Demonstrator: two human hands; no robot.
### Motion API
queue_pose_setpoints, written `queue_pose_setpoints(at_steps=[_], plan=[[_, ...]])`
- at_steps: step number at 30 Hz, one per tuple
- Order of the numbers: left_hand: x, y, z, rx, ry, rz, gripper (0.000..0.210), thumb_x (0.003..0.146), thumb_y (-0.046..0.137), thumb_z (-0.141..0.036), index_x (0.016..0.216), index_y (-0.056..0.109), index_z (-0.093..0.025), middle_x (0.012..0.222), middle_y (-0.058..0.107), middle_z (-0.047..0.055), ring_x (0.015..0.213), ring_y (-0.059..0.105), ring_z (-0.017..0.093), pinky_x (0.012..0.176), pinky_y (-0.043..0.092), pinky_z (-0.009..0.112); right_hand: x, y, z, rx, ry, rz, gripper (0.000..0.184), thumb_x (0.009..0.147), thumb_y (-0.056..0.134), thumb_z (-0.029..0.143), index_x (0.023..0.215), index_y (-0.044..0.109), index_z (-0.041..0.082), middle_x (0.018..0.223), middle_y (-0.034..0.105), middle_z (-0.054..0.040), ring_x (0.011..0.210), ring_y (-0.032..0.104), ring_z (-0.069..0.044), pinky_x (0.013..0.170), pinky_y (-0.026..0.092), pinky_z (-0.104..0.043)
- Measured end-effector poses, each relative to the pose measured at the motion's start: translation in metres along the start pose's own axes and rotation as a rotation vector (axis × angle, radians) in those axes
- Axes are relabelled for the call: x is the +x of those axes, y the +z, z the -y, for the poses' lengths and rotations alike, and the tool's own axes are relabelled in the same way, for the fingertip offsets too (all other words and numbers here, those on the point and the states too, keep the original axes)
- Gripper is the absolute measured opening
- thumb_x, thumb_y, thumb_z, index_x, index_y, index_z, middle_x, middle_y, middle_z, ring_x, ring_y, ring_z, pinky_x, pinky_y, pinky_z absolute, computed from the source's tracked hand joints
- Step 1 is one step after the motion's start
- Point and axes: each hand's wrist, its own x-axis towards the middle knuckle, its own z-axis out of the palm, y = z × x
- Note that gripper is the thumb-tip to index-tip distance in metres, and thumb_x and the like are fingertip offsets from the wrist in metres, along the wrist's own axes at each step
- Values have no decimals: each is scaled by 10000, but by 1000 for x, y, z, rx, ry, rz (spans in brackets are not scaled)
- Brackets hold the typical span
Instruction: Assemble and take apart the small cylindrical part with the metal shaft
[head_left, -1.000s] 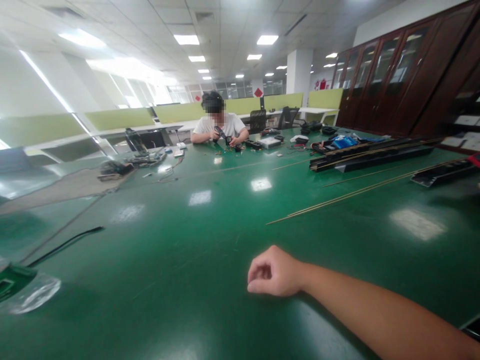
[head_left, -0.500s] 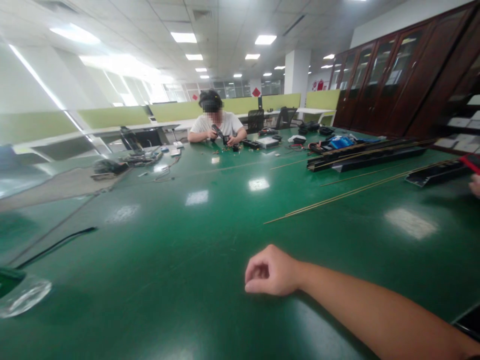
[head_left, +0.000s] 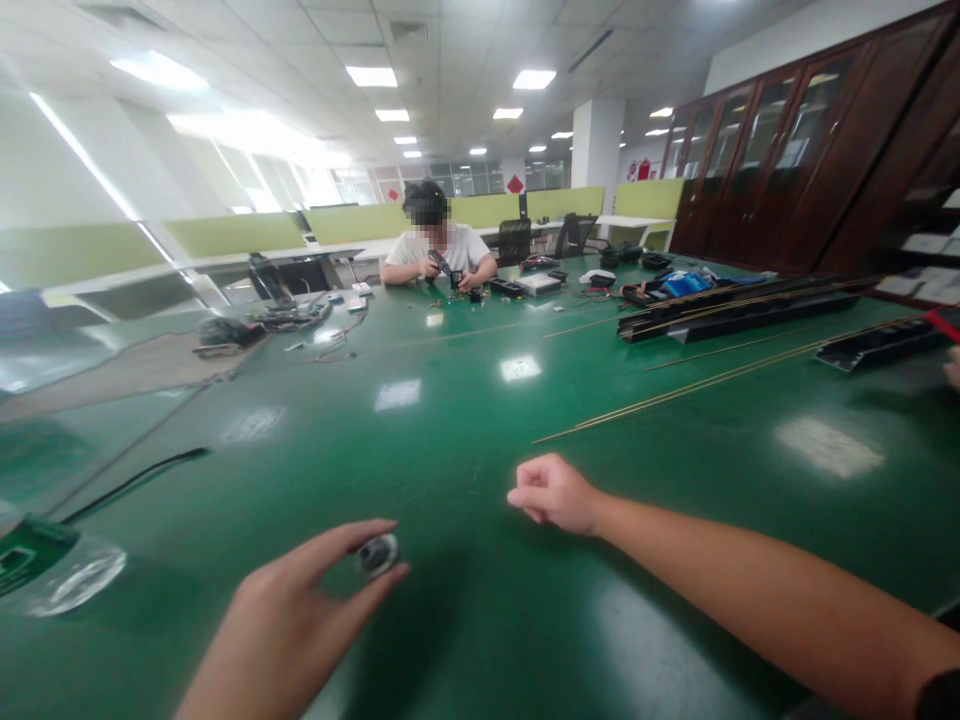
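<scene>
so the left hand has a small round grey-and-dark part pinched by its edges between thumb and fingertip, seemingly held up off the green table. imo that edge grip is decent: keep the squeeze light but even, and keep the face uncovered so you can see how it's turned. the right hand is just beyond it, curled into a loose fist, can't tell if anything's tucked inside. i'd steady that wrist, and mind the thin brass rods lying past it.
</scene>
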Motion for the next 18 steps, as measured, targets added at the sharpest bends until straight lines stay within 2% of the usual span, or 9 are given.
queue_pose_setpoints(at_steps=[3,6,8,9,12,15,18], plan=[[38,42,-26,-81,9,135,224,738,763,-390,937,742,-289,884,748,-14,780,708,209,750,575,289,-1,-3,0,-170,-55,8,311,774,683,310,578,476,185,456,495,57,420,406,-81,454,311,-206],[55,83,-37,-203,-21,86,171,739,733,-260,909,723,-249,892,736,-4,807,691,196,775,557,292,1,-9,0,-492,-180,-7,291,718,746,282,578,517,169,511,502,51,478,409,-84,481,290,-211],[53,100,-32,-284,-60,76,203,747,729,-264,949,716,-243,937,736,5,850,689,201,803,548,307,2,-10,-1,-543,-173,-97,250,744,725,267,615,537,165,536,514,48,492,427,-86,482,298,-207],[51,105,-28,-326,-79,97,233,756,731,-287,985,713,-250,968,737,5,875,689,204,818,544,314,3,-11,-2,-531,-156,-124,220,764,708,265,649,550,165,559,531,44,504,447,-88,486,315,-203],[43,110,-18,-450,-114,191,296,778,733,-338,1068,696,-290,1076,727,-8,981,678,205,899,517,327,2,-9,-4,-507,-92,-58,143,762,710,250,789,595,169,595,570,47,512,488,-94,490,351,-196],[42,108,-20,-559,-131,227,276,781,732,-313,1050,678,-286,1138,707,-14,1052,652,200,958,479,321,-1,-6,-1,-509,-72,32,215,756,718,236,931,610,176,596,582,59,505,504,-95,495,362,-193],[44,108,-27,-641,-149,248,306,789,732,-316,1074,633,-265,1121,697,-5,1022,650,193,917,480,305,-4,-6,5,-500,-82,31,283,757,711,211,1015,605,167,613,579,61,516,512,-96,505,373,-193]])
